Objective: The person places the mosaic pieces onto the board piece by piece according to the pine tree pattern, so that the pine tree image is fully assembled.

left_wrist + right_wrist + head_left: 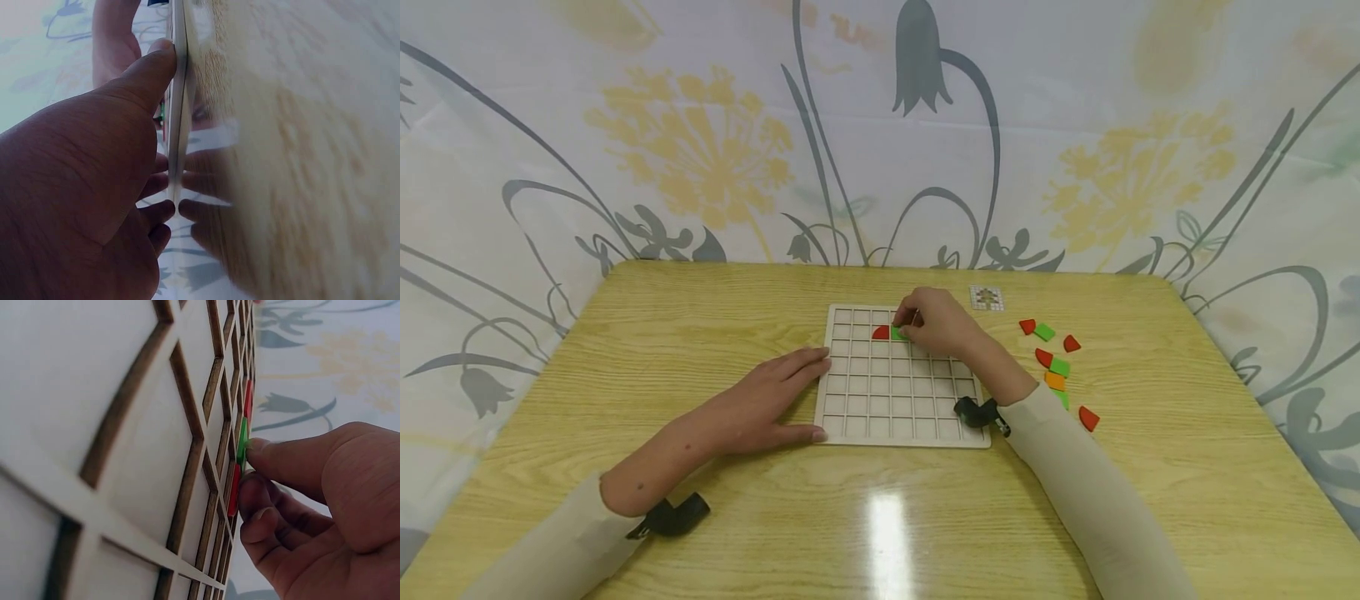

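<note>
A pale square grid board (880,408) lies on the table. My left hand (760,408) rests along its left side, fingers extended to the edge and thumb at the near left corner. In the left wrist view that thumb touches the board's rim (179,81). Over the board's far rows my right hand (938,323) pinches a green tile (897,333) between thumb and curled fingers, at a cell right beside a red rounded tile (881,332). The right wrist view shows the green tile (242,440) between two red tiles; the nearer red tile (234,490) lies by the fingertips.
Right of the board lie loose tiles: several red ones such as a rounded tile (1088,418), green ones (1060,367) and an orange tile (1055,381). A small pattern card (987,297) sits beyond the board's far right corner. A floral curtain (865,133) borders the wooden table (760,533).
</note>
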`<action>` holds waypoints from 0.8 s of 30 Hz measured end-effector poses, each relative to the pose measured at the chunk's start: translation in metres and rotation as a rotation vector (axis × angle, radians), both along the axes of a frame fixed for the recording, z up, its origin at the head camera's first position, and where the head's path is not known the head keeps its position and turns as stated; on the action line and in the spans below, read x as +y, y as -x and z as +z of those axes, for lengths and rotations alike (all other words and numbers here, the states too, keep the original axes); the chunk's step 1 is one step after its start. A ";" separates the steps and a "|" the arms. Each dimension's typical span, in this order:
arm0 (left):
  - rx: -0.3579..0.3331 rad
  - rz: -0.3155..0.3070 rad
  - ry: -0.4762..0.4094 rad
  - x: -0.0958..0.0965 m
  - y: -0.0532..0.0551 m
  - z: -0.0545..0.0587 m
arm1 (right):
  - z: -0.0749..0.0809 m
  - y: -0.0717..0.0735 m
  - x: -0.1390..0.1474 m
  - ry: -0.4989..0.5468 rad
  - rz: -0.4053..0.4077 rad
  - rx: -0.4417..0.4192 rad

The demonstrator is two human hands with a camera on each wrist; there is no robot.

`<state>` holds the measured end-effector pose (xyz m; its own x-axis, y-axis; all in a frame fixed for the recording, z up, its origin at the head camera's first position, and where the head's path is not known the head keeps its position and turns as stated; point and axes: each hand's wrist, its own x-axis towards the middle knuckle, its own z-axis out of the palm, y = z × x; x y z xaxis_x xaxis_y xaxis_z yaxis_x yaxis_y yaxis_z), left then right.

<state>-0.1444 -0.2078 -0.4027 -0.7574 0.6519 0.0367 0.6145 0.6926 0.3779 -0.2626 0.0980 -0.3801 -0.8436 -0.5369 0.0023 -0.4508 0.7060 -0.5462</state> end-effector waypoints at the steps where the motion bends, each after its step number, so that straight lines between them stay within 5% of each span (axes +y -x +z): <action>1: -0.001 0.000 0.001 0.000 0.000 0.000 | 0.000 0.000 0.000 -0.002 0.004 0.006; 10: -0.005 0.004 0.013 0.001 0.000 0.001 | 0.007 -0.006 0.007 0.010 0.017 0.043; 24: -0.002 0.003 0.021 0.000 0.000 0.001 | 0.025 -0.034 0.035 0.065 0.003 0.049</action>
